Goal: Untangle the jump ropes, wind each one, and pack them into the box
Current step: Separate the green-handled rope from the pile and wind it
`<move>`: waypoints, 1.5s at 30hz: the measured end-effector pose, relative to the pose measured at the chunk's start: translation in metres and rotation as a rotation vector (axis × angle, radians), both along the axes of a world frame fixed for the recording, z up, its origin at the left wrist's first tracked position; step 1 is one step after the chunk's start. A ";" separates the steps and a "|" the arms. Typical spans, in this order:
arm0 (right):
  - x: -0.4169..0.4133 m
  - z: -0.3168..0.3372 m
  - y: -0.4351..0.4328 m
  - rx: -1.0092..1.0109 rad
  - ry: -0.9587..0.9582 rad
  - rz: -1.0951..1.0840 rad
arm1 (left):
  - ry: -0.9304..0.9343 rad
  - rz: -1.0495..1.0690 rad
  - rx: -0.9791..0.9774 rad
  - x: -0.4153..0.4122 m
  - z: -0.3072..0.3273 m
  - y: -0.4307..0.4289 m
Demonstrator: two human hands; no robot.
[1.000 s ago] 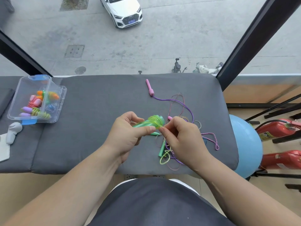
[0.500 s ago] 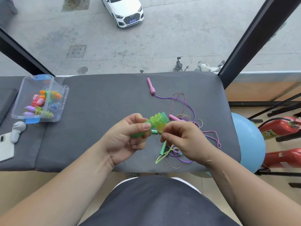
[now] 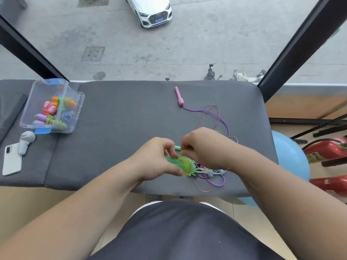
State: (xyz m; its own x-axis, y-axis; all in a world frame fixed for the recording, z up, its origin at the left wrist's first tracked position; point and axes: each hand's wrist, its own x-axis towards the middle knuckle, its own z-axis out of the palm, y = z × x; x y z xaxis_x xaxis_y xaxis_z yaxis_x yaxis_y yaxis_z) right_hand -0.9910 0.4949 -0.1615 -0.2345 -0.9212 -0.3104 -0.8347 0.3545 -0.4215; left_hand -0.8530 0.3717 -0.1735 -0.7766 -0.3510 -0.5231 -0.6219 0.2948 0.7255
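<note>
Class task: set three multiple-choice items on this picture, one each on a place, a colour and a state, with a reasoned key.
1. Where on the grey cushion is the clear box? A centre; B left end; C right end.
2. What colour is the far handle? A pink; B black; C white.
3. The left hand is: A flat open; B inside the box; C gripping the green rope.
Key: B, it stands at the left end; A, it is plainly pink; C, it is curled round the rope.

Bare left hand [image 3: 155, 160], bare right hand [image 3: 204, 147], forearms [image 3: 84, 209] uncovered, dark charcoal garment [image 3: 187, 233] over the torso, white edge [image 3: 138, 210] at the garment's top
</note>
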 end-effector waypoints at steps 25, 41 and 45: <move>0.031 -0.030 0.051 -0.690 -0.557 -0.660 | 0.364 0.635 0.782 -0.019 0.013 0.012; -0.018 -0.014 0.046 0.012 -0.563 -0.084 | -0.001 0.123 0.774 0.006 0.025 0.013; -0.023 0.000 0.021 0.129 -0.447 -0.025 | -0.076 0.036 0.489 0.007 0.020 0.013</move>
